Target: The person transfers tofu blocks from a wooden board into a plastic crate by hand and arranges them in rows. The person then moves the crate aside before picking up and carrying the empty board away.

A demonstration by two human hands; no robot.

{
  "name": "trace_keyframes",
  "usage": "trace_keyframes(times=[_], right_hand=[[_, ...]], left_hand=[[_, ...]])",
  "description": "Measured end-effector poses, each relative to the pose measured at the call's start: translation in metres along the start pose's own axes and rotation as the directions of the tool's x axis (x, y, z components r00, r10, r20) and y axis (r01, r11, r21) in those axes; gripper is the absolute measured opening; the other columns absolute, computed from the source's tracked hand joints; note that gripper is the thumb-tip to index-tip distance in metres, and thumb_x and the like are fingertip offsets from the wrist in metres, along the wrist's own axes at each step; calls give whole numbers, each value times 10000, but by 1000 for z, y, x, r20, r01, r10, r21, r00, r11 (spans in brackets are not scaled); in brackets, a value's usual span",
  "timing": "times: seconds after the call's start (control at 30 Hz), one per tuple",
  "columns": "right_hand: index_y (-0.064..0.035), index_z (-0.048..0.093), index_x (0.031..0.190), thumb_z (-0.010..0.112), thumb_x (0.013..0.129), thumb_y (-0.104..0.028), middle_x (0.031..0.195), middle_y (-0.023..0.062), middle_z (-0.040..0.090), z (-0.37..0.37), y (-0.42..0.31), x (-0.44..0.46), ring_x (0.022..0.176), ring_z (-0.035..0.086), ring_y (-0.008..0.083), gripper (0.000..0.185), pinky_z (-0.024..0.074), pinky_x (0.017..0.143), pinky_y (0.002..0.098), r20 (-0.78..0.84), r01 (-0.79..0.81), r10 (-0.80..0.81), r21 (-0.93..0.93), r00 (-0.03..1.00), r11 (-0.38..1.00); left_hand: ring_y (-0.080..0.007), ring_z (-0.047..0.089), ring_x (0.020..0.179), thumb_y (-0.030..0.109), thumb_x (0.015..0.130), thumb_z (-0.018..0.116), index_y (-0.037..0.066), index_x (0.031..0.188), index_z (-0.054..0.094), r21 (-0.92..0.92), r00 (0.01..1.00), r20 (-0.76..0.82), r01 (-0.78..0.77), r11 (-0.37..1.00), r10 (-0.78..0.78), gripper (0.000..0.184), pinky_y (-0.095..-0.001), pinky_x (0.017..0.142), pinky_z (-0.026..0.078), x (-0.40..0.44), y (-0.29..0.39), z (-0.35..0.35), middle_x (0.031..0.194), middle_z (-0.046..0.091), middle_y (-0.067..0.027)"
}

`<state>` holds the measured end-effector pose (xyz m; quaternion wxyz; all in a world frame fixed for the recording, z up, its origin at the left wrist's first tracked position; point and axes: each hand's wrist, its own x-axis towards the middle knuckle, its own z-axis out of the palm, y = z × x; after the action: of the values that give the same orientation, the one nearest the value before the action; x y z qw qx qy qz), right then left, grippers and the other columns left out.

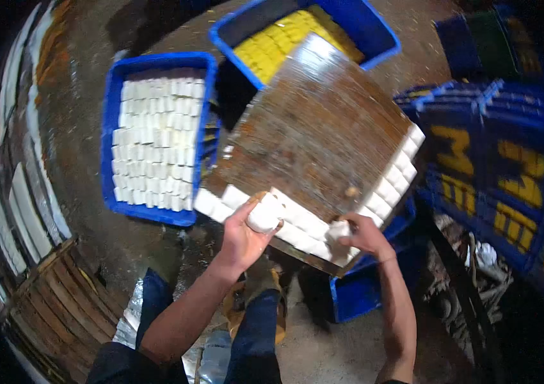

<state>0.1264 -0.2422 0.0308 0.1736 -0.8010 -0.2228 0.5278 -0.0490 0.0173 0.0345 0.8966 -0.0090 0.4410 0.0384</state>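
Note:
My left hand point(244, 233) is closed around a white tofu block point(264, 216), raised over the near left edge of a wet wooden board point(310, 121). My right hand point(367, 237) is at the board's near right corner, its fingers closed on another white tofu piece point(337, 232). White tofu blocks point(304, 221) lie in a double row along the near edge. More white blocks point(395, 179) line the right edge. Fingers partly cover both held pieces.
A blue crate point(111, 128) packed with white blocks stands left of the board. Behind it, another blue crate point(381, 45) holds yellow blocks. A further blue crate point(349, 301) sits partly under the board. Blue lettered crates point(483, 179) are stacked right; wooden slats point(61, 307) lie lower left.

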Motion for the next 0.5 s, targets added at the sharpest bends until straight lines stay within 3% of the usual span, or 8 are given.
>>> trace_keyframes(times=[0.03,0.07,0.13,0.17,0.23,0.3,0.43,0.5], right_hand=[[-31,609,1176,798,704,-136,968,115,685,-2,-8,2,861,653,195,519,522,784,327,22,-1,0,50,1000,999],[-18,588,1214,793,712,-99,1007,97,682,-4,-35,3,903,642,177,549,520,803,320,54,-44,29,297,998,954],[17,517,1318,765,726,10,1088,67,660,2,-82,7,977,616,154,642,506,851,301,73,-47,-8,718,997,695],[9,535,1312,774,716,-30,1148,66,637,3,-115,11,1002,600,147,644,487,877,291,65,-21,-48,777,997,629],[-6,573,1279,789,706,-98,1159,56,623,19,-154,39,1010,588,138,619,475,878,275,127,8,-177,789,976,614],[-14,600,1247,793,696,-154,1131,46,620,45,-215,84,991,580,126,600,465,869,256,50,151,-318,804,947,576],[-1,646,1158,729,782,-95,997,50,641,97,-313,174,882,580,86,396,466,784,222,20,117,-269,867,963,485],[4,663,1119,706,815,-87,873,41,657,124,-327,228,788,596,81,320,477,703,223,-26,118,-164,802,986,585]], left_hand=[[-276,555,1111,248,971,436,54,1307,485,5,999,-32,-12,1000,12,390,-441,903,486,-6,16,0,1213,565,-119],[-271,557,1099,245,967,448,57,1300,491,-1,998,-50,-35,999,34,385,-440,893,488,-11,32,-4,1204,568,-116],[-266,558,1087,242,963,461,60,1294,498,-24,995,-74,-71,997,69,379,-439,884,490,-20,64,-14,1195,570,-114],[-261,563,1073,243,963,464,62,1287,506,-39,993,-78,-90,995,87,374,-434,871,493,-24,82,-20,1185,575,-113],[-249,575,1037,252,963,471,69,1267,529,-64,989,-39,-142,988,140,360,-419,839,501,-30,114,-41,1162,591,-108],[-247,578,1029,261,964,479,65,1254,539,-84,985,-64,-165,983,160,355,-414,837,502,-38,148,-57,1160,597,-105],[-249,582,1020,266,961,493,64,1239,549,-62,975,-79,-214,975,209,349,-420,836,502,-48,206,-87,1167,597,-104],[-249,574,1043,269,955,506,66,1240,549,-32,970,-76,-233,972,230,353,-430,844,501,-48,230,-103,1173,592,-101]])
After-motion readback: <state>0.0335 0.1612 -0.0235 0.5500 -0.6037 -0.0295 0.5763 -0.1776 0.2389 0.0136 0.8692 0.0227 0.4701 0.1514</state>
